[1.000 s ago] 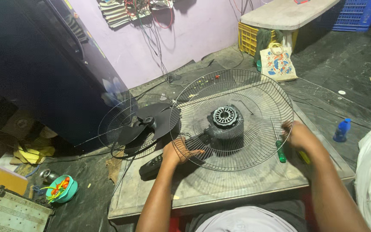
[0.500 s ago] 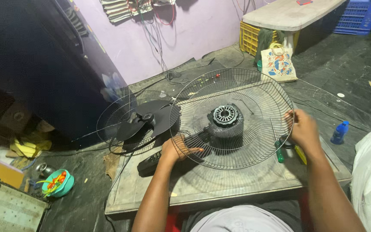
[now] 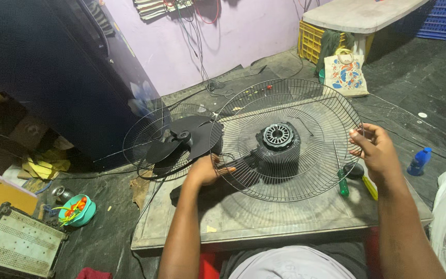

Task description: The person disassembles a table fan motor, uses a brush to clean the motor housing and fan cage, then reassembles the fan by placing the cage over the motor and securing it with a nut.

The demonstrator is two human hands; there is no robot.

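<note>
A round wire fan guard [image 3: 305, 170] with a dark motor [image 3: 279, 140] at its centre sits tilted over a worn grey board [image 3: 285, 217] set low on a dark stone floor [image 3: 414, 72]. The left hand [image 3: 206, 171] curls its fingers around the guard's left rim; the right hand [image 3: 375, 150] pinches the right rim. A second guard with black blades [image 3: 181, 142] lies far left, by a lilac wall [image 3: 243, 36]. Two screwdrivers [image 3: 343, 185] lie right.
</note>
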